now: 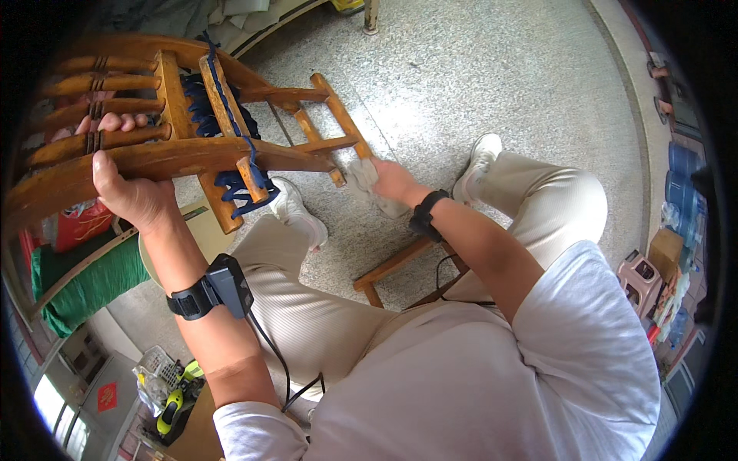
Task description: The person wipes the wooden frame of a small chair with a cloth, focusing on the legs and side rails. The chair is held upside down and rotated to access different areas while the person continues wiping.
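Note:
A varnished wooden folding chair (300, 151) is tilted in front of me, its spindled back toward the upper left. My left hand (130, 187) grips the side rail of that back, with the fingers showing between the spindles (130, 105). Dark blue cord (199, 106) is woven and knotted around the seat bars. My right hand (396, 183) presses a light grey cloth (363, 176) against the lower end of a wooden leg bar (349, 124). Part of the cloth hangs below the hand. My right fingers are partly hidden by the cloth.
Under me is another wooden frame (398, 265). A black cable (274, 340) runs from my left wrist device. Green fabric (92, 282) and a red bag (83, 225) lie at left; a plastic stool (639, 276) and blue water bottles (683, 178) stand at right.

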`<action>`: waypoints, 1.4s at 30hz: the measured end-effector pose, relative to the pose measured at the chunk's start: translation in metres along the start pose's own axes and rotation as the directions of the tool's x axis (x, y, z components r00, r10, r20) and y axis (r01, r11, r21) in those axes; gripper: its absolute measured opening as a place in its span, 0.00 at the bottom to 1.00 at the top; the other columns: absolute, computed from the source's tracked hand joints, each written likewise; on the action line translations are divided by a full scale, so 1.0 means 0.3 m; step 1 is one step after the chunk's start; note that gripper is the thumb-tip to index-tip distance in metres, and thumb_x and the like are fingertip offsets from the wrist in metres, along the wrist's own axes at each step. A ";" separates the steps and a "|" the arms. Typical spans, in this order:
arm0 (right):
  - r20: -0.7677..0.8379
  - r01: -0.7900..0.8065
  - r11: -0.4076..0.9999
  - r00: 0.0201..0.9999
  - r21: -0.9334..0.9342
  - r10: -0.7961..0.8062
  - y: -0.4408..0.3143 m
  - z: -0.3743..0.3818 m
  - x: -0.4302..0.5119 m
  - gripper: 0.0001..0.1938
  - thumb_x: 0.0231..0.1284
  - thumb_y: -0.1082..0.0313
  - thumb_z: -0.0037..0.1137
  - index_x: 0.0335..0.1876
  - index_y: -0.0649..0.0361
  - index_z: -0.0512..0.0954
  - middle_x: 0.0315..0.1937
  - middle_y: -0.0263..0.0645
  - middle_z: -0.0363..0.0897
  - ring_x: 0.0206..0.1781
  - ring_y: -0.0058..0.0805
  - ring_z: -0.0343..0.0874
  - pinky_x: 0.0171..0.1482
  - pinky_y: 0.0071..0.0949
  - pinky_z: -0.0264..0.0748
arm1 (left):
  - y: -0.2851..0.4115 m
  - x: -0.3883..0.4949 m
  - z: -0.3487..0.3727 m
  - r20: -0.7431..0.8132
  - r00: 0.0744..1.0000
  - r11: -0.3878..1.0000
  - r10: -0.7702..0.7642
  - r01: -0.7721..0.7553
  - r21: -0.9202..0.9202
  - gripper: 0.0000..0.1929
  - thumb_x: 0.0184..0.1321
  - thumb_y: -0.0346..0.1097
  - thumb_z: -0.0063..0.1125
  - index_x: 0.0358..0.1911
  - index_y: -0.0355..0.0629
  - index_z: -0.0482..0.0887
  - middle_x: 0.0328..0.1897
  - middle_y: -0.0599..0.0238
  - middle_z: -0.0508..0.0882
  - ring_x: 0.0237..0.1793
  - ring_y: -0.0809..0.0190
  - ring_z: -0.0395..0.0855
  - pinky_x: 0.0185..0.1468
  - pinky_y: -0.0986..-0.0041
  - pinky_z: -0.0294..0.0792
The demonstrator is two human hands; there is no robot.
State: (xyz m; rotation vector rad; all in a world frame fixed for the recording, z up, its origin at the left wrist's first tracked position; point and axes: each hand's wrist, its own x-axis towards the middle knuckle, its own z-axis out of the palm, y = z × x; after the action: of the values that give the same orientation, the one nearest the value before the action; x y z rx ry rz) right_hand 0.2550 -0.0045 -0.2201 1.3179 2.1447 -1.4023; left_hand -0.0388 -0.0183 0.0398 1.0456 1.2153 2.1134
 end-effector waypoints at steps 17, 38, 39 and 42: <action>-0.179 0.234 0.965 0.951 -0.118 -0.252 -0.109 -0.075 0.032 0.25 0.42 0.69 0.59 0.51 0.59 0.67 0.42 0.51 0.73 0.48 0.49 0.73 0.49 0.39 0.72 | -0.043 -0.077 0.046 0.046 0.993 0.991 0.108 -0.111 0.072 0.27 0.54 0.34 0.48 0.58 0.35 0.60 0.42 0.62 0.71 0.40 0.63 0.68 0.52 0.70 0.63; -0.617 0.468 0.788 0.773 0.399 -0.146 -0.240 -0.597 -0.256 0.31 0.43 0.69 0.61 0.58 0.58 0.64 0.45 0.41 0.77 0.48 0.31 0.74 0.52 0.28 0.69 | -0.127 -0.336 0.323 0.089 0.988 0.900 0.124 -0.150 0.408 0.32 0.46 0.26 0.56 0.57 0.38 0.59 0.45 0.64 0.68 0.49 0.64 0.67 0.62 0.70 0.56; -0.611 0.472 0.780 0.778 0.412 -0.147 -0.243 -0.602 -0.257 0.31 0.43 0.69 0.62 0.58 0.58 0.65 0.45 0.40 0.77 0.48 0.31 0.74 0.52 0.28 0.69 | -0.124 -0.355 0.335 0.137 0.978 0.868 0.159 -0.204 0.452 0.33 0.45 0.26 0.58 0.57 0.38 0.58 0.46 0.64 0.68 0.50 0.63 0.67 0.63 0.69 0.56; -0.605 0.499 0.729 0.783 0.470 -0.145 -0.255 -0.624 -0.264 0.30 0.44 0.69 0.62 0.58 0.57 0.66 0.46 0.37 0.76 0.48 0.28 0.73 0.52 0.27 0.69 | -0.119 -0.369 0.349 0.094 0.994 0.922 0.051 -0.083 0.377 0.36 0.44 0.26 0.59 0.60 0.39 0.56 0.47 0.63 0.67 0.51 0.63 0.66 0.63 0.68 0.55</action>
State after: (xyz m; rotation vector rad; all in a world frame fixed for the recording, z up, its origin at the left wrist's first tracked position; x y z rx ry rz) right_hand 0.2843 0.0984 -0.0312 1.7766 2.4786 -2.2592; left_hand 0.1122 -0.0273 -0.0001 1.3432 1.6111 1.9008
